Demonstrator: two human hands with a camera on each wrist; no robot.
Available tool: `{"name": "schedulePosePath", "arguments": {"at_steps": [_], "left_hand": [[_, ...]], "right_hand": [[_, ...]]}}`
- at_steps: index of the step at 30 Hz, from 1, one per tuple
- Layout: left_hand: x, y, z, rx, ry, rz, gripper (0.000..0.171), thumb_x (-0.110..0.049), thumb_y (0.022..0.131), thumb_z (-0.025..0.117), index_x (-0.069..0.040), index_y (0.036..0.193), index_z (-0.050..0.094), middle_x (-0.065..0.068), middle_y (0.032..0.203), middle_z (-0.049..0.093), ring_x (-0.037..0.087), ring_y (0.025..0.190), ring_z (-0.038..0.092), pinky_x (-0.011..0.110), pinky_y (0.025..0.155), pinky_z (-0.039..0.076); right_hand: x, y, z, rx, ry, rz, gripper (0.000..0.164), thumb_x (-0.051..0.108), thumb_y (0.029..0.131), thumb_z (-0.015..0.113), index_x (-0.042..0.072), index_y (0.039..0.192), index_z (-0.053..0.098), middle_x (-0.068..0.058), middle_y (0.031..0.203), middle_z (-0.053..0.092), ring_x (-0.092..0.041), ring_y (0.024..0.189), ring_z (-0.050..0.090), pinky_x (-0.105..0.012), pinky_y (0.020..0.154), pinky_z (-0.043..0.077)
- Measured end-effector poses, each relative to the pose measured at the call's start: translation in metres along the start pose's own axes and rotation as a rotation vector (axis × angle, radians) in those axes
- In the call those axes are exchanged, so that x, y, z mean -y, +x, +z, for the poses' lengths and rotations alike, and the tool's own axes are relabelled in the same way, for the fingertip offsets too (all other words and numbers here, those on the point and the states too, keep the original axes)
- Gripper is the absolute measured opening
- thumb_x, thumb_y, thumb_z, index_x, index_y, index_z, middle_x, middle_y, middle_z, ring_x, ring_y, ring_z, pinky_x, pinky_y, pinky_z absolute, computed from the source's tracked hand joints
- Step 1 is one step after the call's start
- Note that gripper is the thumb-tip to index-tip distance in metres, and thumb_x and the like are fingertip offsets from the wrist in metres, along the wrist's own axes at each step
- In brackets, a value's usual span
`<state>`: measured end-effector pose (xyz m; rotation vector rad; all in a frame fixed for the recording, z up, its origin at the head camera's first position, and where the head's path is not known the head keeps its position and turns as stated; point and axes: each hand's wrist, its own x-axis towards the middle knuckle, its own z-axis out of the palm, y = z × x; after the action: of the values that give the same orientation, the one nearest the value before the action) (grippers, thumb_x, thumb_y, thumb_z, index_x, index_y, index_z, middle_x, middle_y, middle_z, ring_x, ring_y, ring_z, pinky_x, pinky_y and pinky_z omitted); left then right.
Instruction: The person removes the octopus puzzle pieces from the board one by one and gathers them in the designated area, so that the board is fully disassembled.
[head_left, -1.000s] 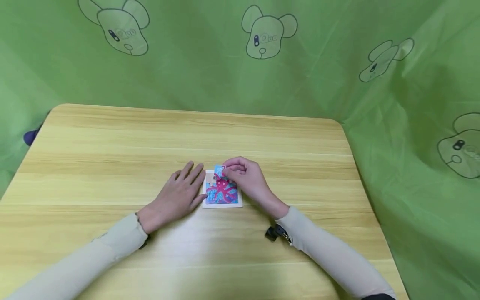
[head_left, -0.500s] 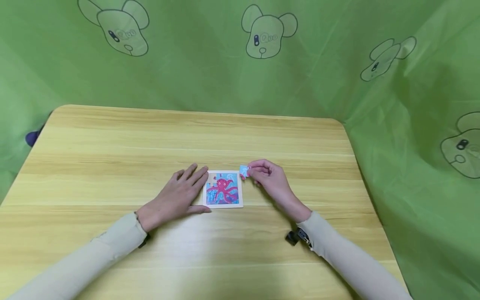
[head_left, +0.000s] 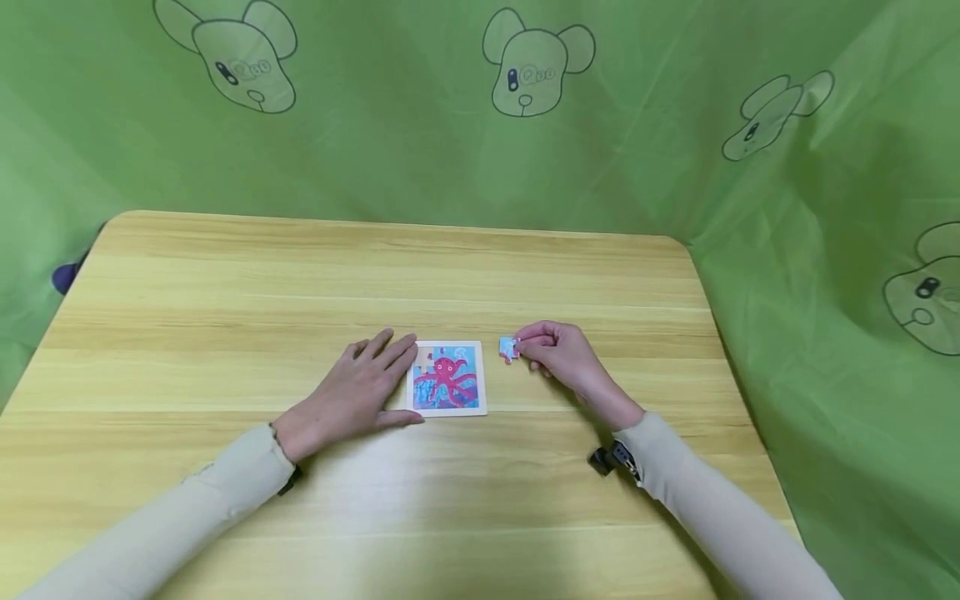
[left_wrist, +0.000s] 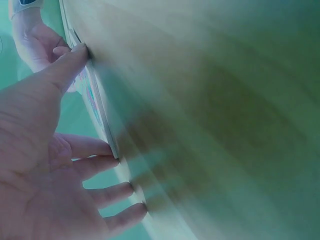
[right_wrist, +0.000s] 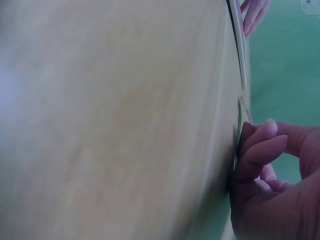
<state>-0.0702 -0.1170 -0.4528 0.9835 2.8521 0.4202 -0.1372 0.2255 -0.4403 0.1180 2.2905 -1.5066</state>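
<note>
A white-framed jigsaw puzzle [head_left: 448, 382] with a pink octopus on blue lies flat on the table. One pale spot [head_left: 424, 360] in its upper left shows the bare backing. My left hand [head_left: 356, 396] rests at the frame's left side, fingers straight, its thumb by the lower edge; the left wrist view shows the fingertips [left_wrist: 115, 159] touching the frame's edge and the table. To the right of the frame, my right hand [head_left: 566, 358] pinches a small blue and pink puzzle piece [head_left: 508, 349] between thumb and fingers. In the right wrist view that piece [right_wrist: 246, 109] appears thin, edge-on, close to the tabletop.
The wooden table [head_left: 247, 283] extends around both hands, with rounded far corners. Behind it and along the right side hangs a green curtain [head_left: 412, 108] printed with mouse-like heads. A dark blue object [head_left: 64, 277] shows beyond the left edge.
My right hand has carried the puzzle piece from over the frame's top to the table on the right. My left thumb has shifted down to the frame's lower edge.
</note>
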Motion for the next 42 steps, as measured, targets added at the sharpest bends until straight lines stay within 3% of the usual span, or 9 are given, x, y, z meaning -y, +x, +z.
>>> {"name": "schedulePosePath", "arguments": {"at_steps": [13,28,34,42], "left_hand": [[0.0,-0.001,0.002,-0.005,-0.002,-0.007,0.103,-0.067,0.097,0.074,0.005,0.164,0.043,0.019,0.172,0.038,0.05,0.157,0.032,0.069,0.117,0.037],[0.002,0.0,0.002,-0.007,-0.009,-0.004,0.102,-0.067,0.097,0.073,0.004,0.164,0.043,0.019,0.173,0.037,0.05,0.157,0.032,0.068,0.118,0.036],[0.003,0.0,0.001,0.001,-0.014,-0.003,0.103,-0.069,0.097,0.072,0.003,0.165,0.043,0.018,0.173,0.037,0.049,0.158,0.031,0.068,0.118,0.035],[0.004,0.001,0.0,-0.012,-0.027,0.002,0.102,-0.067,0.097,0.073,0.003,0.164,0.045,0.018,0.172,0.039,0.048,0.158,0.031,0.069,0.118,0.035]], "right_hand": [[0.0,0.005,0.002,-0.049,-0.16,-0.109,0.017,0.006,0.104,0.074,-0.006,0.117,0.074,-0.015,0.095,0.073,-0.018,0.073,0.065,-0.021,0.061,0.052],[0.003,-0.007,0.008,-0.107,-0.111,-0.128,0.017,0.007,0.107,0.07,-0.003,0.121,0.071,-0.016,0.101,0.071,-0.023,0.078,0.066,-0.024,0.067,0.057],[0.006,-0.019,0.025,-0.057,-0.043,-0.161,0.019,0.007,0.106,0.07,-0.003,0.121,0.072,-0.017,0.103,0.072,-0.023,0.081,0.065,-0.024,0.069,0.057],[0.017,-0.03,0.051,0.077,-0.086,-0.219,0.024,0.011,0.105,0.071,0.001,0.126,0.074,-0.011,0.103,0.072,-0.023,0.083,0.062,-0.024,0.072,0.053]]}}
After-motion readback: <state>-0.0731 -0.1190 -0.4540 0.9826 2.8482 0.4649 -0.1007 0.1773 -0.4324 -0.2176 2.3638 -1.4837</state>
